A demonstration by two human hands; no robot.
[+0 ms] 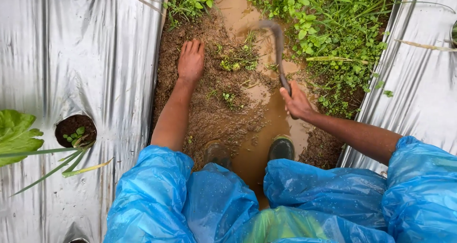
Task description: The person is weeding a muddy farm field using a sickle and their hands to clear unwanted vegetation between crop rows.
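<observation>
Two wide sheets of silver plastic mulch (81, 72) are seen from above, covering raised beds at the left and at the right (423, 81), with a muddy furrow (214, 114) running between them. The lower part of the view is filled by a blue rain poncho (219, 205), beaded with water, worn by the person crouched in the furrow. A dense patch of green weeds (333, 38) is spread over the upper right of the furrow, reaching up to the right sheet. A strip of brown puddle water (266, 129) is laid along the middle of the furrow, from the top edge down to the feet. A broad green leaf (16, 133) and a few long thin blades are seen at the left edge, beside a round planting hole (75, 130) cut in the left sheet, where dark soil and small seedlings are shown. Two muddy boots (282, 149) are planted at the edge of the water. The left hand (191, 60) is released, laid flat with fingers extended on the bare, crumbly soil near the left sheet. The right hand (296, 102) is clenched around the handle of a curved sickle (277, 43), which is held above the puddle with its blurred blade arched toward the weeds.
</observation>
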